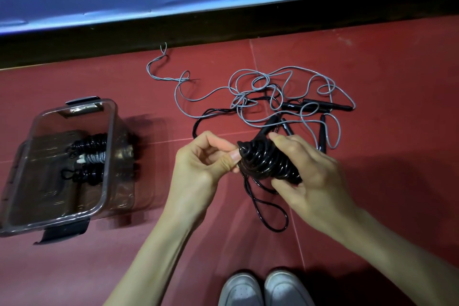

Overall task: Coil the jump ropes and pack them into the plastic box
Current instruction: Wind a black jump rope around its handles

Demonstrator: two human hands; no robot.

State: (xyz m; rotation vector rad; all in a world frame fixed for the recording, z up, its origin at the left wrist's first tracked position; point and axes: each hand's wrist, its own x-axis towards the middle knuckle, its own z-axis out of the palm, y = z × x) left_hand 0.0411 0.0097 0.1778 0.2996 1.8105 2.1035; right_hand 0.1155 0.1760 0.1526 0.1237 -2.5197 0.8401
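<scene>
A black jump rope (pixel 263 160) is wound into a tight bundle around its handles at the centre of view. My right hand (pixel 305 169) grips the bundle from the right. My left hand (pixel 206 156) pinches a strand at the bundle's left end. A loose black loop (pixel 270 216) hangs below onto the floor. Behind lies a tangled grey jump rope (pixel 270 89) with black handles (pixel 327 106), spread over the red floor. The clear plastic box (pixel 109 146) stands at the left, holding three coiled ropes (pixel 92 156), two black and one grey.
The red mat floor (pixel 385 62) ends at a black strip and a blue padded edge (pixel 223 0) along the top. A pair of grey shoes (pixel 263 288) shows at the bottom centre. The box has dark latches (pixel 65 231) at both ends.
</scene>
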